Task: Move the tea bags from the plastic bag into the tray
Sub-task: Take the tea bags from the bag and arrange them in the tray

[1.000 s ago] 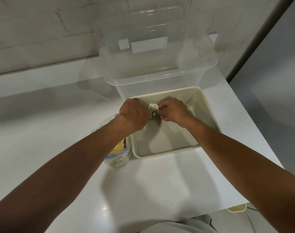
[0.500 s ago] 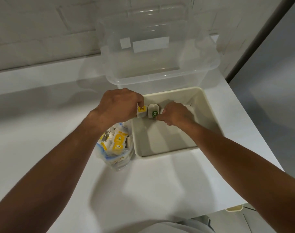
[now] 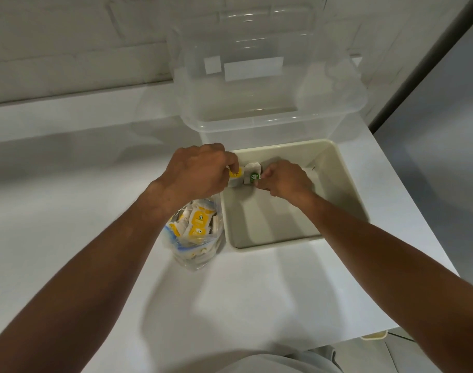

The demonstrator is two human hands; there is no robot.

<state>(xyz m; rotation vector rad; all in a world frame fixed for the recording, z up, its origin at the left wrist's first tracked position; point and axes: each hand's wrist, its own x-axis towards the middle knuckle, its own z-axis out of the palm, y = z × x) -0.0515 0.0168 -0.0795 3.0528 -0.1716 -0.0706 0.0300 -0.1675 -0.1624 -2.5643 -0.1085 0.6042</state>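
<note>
Hands (image 3: 197,170) (image 3: 284,179) pinch papery tea bags (image 3: 253,175) over the smooth (cream, boxy) tray (image 3: 348,184).

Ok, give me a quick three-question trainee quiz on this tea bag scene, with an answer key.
1. True or false: the clear plastic bag of tea bags lies inside the cream rectangular plastic tray.
2. The paper tea bag pinched by the right hand has a label of which colour? A yellow, B green, C red.
3. Fill in: the yellow-labelled tea bag is held by the ____ hand.
Key: 1 false, it stands on the white counter beside the tray; 2 B; 3 left hand.
</note>
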